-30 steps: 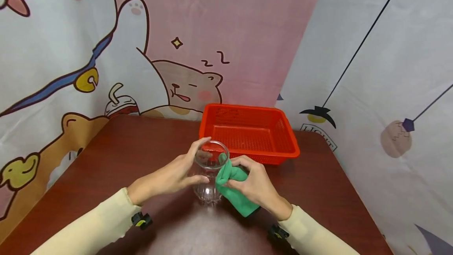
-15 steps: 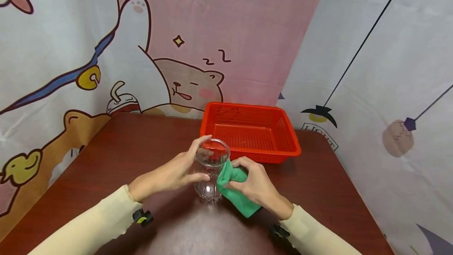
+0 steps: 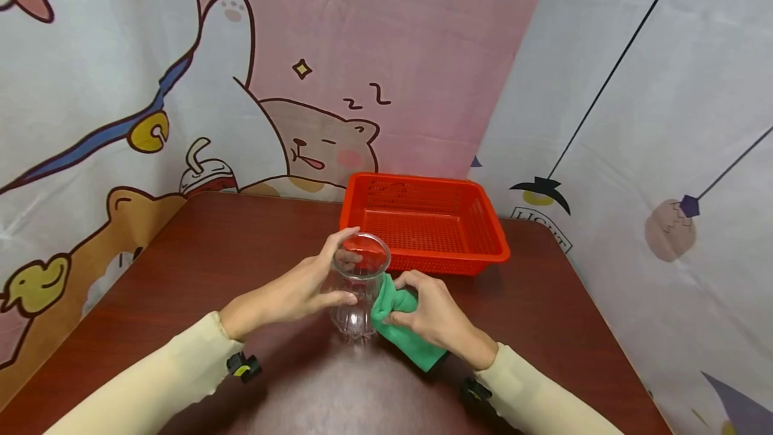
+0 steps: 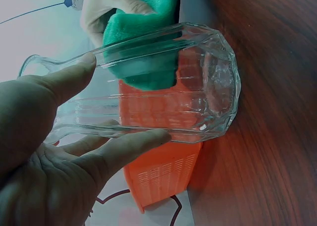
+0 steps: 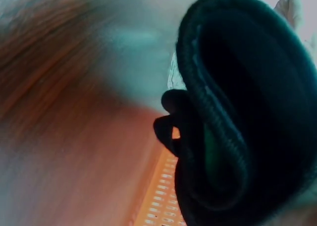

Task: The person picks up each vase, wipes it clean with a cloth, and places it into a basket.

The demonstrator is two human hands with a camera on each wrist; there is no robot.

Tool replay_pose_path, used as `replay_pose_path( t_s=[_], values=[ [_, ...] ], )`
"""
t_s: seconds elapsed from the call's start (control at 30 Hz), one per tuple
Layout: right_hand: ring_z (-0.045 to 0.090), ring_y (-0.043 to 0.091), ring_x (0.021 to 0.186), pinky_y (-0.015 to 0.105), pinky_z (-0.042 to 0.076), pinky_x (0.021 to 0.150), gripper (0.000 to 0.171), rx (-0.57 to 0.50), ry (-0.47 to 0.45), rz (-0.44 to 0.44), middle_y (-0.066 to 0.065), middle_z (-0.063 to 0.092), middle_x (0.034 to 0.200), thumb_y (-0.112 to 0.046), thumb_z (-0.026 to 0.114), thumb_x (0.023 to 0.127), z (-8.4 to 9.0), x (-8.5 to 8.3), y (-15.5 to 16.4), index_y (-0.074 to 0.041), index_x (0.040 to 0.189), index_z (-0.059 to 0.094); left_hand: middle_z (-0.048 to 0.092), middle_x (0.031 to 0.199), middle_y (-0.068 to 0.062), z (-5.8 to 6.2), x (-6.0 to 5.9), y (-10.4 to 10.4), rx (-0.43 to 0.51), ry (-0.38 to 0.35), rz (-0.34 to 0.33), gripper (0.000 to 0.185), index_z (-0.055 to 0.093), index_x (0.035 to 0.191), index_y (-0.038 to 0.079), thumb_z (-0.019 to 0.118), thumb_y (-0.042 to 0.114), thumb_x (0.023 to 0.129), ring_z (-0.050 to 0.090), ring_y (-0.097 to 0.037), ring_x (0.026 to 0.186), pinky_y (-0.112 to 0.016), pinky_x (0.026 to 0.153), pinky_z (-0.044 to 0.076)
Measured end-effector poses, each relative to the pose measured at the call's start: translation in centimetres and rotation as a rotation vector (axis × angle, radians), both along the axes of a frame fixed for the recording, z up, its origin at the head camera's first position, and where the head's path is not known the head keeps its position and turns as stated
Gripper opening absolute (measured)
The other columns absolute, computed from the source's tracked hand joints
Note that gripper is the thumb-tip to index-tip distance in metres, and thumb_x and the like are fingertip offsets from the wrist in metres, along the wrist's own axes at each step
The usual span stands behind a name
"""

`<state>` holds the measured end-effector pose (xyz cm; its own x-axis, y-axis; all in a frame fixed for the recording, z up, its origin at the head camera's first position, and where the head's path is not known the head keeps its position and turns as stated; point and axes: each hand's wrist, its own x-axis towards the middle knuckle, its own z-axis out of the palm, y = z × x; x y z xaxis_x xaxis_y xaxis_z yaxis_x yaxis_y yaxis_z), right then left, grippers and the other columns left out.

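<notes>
A clear glass vase (image 3: 356, 322) with fluted sides and a flared mouth stands in front of my body, mouth up. My left hand (image 3: 296, 293) grips it from the left, thumb on the near side and fingers round the far side. From the right, my right hand (image 3: 439, 314) pinches a folded green cloth (image 3: 419, 349) against the vase's outer wall. In the left wrist view the cloth (image 4: 124, 30) shows partly through the glass (image 4: 218, 82). The cloth's dark folds (image 5: 233, 117) fill much of the right wrist view and hide the right fingers there.
Behind the vase, a red perforated plastic basket (image 3: 447, 264) stands on the dark red-brown tabletop (image 3: 199, 254). Cartoon-printed curtains (image 3: 423, 72) rise along the table's back and right sides.
The cloth's upper end, seen at the vase's rim a second ago, now sits lower on its side. Both hands keep their hold, nearly in place.
</notes>
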<state>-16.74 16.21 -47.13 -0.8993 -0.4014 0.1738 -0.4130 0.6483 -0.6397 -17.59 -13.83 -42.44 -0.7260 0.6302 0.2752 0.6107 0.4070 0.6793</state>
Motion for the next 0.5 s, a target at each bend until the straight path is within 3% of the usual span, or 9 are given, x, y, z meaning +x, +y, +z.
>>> replay_pose_path(
  t_s=[0.5],
  values=[
    [0.057,0.008,0.083,0.023,0.049,0.073,0.039,0.121,0.028,0.055,-0.005,0.070,0.097,-0.017,0.109,0.083,-1.04,-0.10,0.29,-0.016,0.104,0.076,0.073,0.156,-0.018,-0.17,-0.12,-0.02,0.008,-0.003,-0.002,0.115,0.011,0.183,0.016,0.093,0.015,0.101,0.071,-0.036,0.148,-0.064,0.127,0.054]
  ],
)
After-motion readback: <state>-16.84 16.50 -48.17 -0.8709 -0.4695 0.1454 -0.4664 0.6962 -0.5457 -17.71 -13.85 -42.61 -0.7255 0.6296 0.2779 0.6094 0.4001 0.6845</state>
